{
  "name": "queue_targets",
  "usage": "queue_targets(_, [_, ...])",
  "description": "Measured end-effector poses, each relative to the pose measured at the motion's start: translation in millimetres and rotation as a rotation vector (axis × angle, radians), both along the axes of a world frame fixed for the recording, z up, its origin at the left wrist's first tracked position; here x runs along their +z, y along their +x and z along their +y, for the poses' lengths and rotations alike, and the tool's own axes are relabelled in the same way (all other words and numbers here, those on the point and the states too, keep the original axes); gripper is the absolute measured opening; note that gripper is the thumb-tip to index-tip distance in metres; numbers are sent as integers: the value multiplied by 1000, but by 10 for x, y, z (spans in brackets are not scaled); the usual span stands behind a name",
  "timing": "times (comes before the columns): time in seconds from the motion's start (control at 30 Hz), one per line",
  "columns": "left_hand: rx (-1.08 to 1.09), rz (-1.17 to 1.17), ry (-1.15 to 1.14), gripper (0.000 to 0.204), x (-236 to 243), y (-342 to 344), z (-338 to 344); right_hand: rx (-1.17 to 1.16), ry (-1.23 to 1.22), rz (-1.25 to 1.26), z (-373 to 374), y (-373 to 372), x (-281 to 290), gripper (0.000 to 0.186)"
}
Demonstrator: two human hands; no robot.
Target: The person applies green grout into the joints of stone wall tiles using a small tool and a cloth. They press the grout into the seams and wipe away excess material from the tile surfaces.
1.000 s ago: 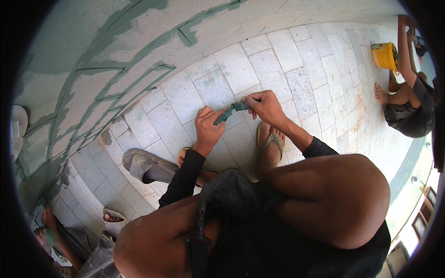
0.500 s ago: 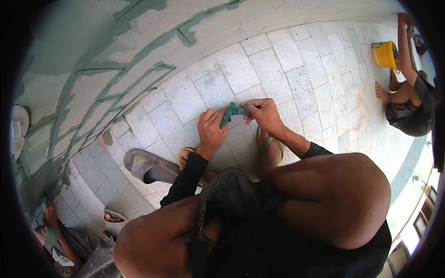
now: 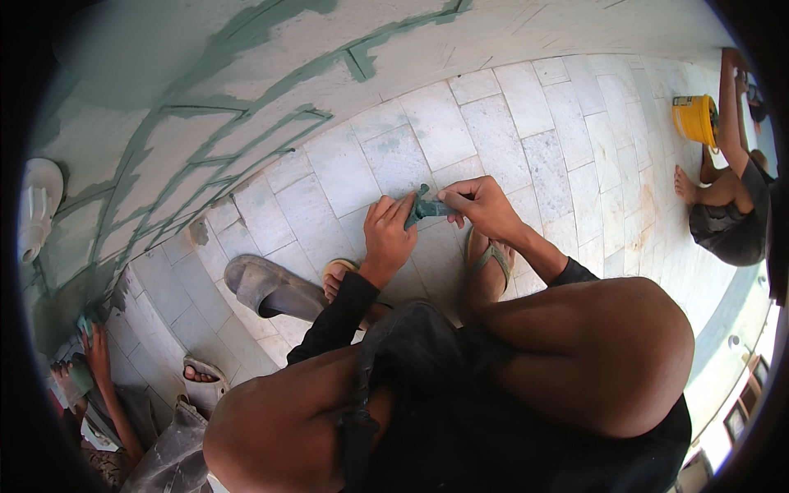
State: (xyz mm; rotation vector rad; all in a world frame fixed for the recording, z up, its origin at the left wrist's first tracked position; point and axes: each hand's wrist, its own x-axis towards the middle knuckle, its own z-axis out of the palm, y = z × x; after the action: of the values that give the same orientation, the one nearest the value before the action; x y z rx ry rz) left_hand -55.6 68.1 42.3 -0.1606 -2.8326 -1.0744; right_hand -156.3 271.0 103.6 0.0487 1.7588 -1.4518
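In front of my knees, both hands are closed on a small flat strip (image 3: 433, 209) smeared with dark green paste; its exact kind is hard to make out. My left hand (image 3: 389, 236) grips the end with a thick lump of paste, its fingers bent round it. With thumb and fingers, my right hand (image 3: 486, 210) pinches the other, greyish end. The strip lies about level between the hands, above the pale floor tiles (image 3: 394, 156).
Green paste lines cover the joints of the wall (image 3: 197, 135) ahead. An empty slipper (image 3: 271, 286) lies left of my sandalled feet. A yellow bucket (image 3: 695, 121) stands beside a seated person (image 3: 727, 205) at right. Another person's hands (image 3: 94, 353) work at lower left.
The view has shifted, so the wall and bucket sit slightly lower and further right. Both hands keep hold of the smeared strip, which has turned slightly.
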Motion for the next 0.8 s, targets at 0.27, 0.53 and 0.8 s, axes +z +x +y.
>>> queue_targets(0.27, [143, 89, 226, 51, -181, 170, -201, 192, -262, -171, -271, -141, 33, 30])
queue_targets(0.53, [240, -227, 402, 37, -1201, 717, -67, 363, -504, -455, -38, -467, -706, 75])
queue_targets(0.8, [433, -112, 113, 55, -1094, 920, -14, 534, -810, -530, -805, -787, -898, 57])
